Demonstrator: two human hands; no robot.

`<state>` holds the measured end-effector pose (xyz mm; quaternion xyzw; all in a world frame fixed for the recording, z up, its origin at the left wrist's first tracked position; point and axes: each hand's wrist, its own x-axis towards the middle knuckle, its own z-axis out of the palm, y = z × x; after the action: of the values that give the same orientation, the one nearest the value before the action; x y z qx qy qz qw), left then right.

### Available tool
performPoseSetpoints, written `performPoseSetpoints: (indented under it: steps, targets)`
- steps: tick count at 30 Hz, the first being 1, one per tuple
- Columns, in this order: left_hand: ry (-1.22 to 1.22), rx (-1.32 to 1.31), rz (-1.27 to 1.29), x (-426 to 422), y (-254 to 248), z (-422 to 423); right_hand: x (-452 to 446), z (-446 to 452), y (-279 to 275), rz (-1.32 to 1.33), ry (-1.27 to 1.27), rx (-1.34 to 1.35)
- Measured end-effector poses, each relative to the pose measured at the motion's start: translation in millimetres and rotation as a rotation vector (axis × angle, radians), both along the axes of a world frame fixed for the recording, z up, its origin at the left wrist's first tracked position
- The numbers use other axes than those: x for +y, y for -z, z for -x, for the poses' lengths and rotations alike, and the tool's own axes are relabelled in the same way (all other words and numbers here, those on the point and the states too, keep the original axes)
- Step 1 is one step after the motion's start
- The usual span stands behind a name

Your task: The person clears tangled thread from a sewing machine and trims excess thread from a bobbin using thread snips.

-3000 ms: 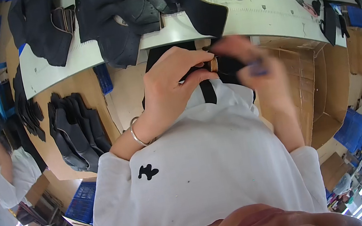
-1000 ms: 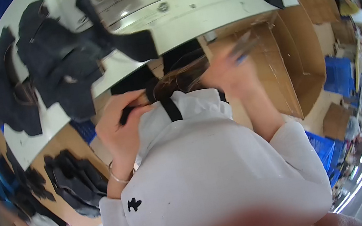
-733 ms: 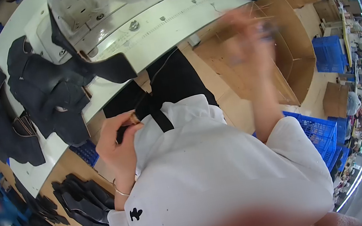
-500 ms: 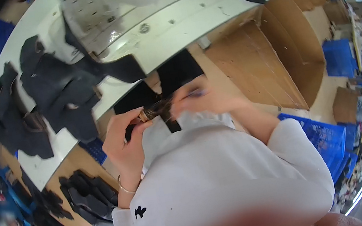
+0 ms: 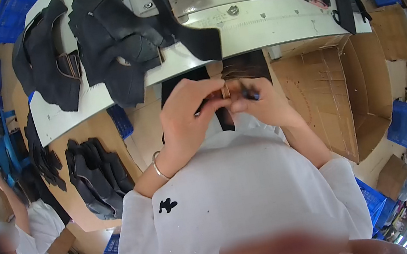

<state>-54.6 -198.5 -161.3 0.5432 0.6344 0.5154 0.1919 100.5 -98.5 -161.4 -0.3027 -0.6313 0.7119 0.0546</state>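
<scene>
My left hand (image 5: 183,113) is closed in a pinch on a small tan piece (image 5: 225,91) in front of my chest. My right hand (image 5: 263,103) meets it from the other side, its fingertips touching the piece. Between the right fingers sits a small dark object with a blue end (image 5: 250,93), mostly hidden; its kind is unclear. Thin dark brown strands (image 5: 242,71) show just beyond the fingers. Past my hands, black leather-like cut pieces (image 5: 115,50) hang over the front edge of the white table (image 5: 272,24).
An open cardboard box (image 5: 318,102) stands at the right, under the table edge. Pink-handled snips (image 5: 312,0) lie on the table. More black pieces (image 5: 98,177) rest on a brown board at the left. A co-worker (image 5: 25,221) is at the far left. Blue crates (image 5: 405,123) stand right.
My view has shifted, so the table shows lower. My right hand, blurred before, is sharp now and closer to the left. The tan piece is more covered by fingers.
</scene>
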Motion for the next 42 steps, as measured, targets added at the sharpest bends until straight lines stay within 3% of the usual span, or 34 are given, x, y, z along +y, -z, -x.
performPoseSetpoints:
  steps: [1,3,4,5,6,7,9,11,13,15,16,17,19,22,23,25,27,29,32,34,37,39,42]
  targets:
    - [-0.016,-0.027,0.013,-2,1,4,7,-13,16,-0.080,0.113,0.055]
    - [-0.054,-0.086,0.042,-8,5,14,16,-46,25,0.300,0.553,0.582]
    - [-0.076,-0.089,0.056,-11,10,17,42,-84,27,0.866,0.752,0.937]
    - [-0.083,-0.116,0.064,-13,13,20,63,-95,2,0.528,0.608,1.093]
    - [-0.090,-0.144,0.065,-14,16,22,75,-117,-21,0.169,1.335,0.840]
    - [-0.096,-0.174,0.066,-15,18,23,97,-146,-29,0.332,0.924,1.167]
    - [-0.089,-0.198,0.068,-16,20,23,137,-241,-10,0.179,0.895,1.329]
    - [-0.073,-0.221,0.089,-14,16,17,107,-175,-18,-0.090,1.134,0.960]
    - [-0.030,-0.185,0.070,-9,12,10,57,-98,-8,-0.298,0.972,0.444]
    - [0.017,-0.133,0.044,-4,8,7,13,-42,15,-0.238,0.634,0.008]
    - [0.031,-0.103,0.031,-3,6,7,-1,-11,8,-0.231,0.247,0.037]
    - [0.038,-0.073,0.019,-3,6,7,-5,-5,10,-0.061,0.072,0.097]
    - [0.014,-0.141,0.068,-8,7,13,3,-13,16,-0.040,0.094,0.088]
    - [-0.036,-0.200,0.092,-16,16,23,34,-58,19,0.652,0.720,0.768]
    - [-0.050,-0.215,0.089,-17,20,26,52,-65,4,0.572,0.630,1.006]
    - [-0.069,-0.246,0.085,-19,25,28,85,-108,-27,0.542,0.804,1.133]
    - [-0.085,-0.263,0.084,-22,26,30,118,-181,-41,0.258,1.153,1.140]
    - [-0.094,-0.266,0.083,-23,26,31,161,-307,-23,0.006,1.155,1.220]
    - [-0.081,-0.227,0.106,-21,26,31,141,-303,-30,-0.549,1.617,1.004]
    - [-0.058,-0.253,0.125,-17,20,23,98,-154,-46,-0.714,1.672,0.539]
    - [0.018,-0.186,0.096,-9,12,11,32,-84,24,-1.063,0.545,-0.343]
    - [0.047,-0.128,0.077,-6,10,9,-12,-18,10,-0.247,0.329,-0.193]
    - [0.010,-0.103,0.101,-12,11,17,-9,-11,4,0.077,0.214,-0.082]
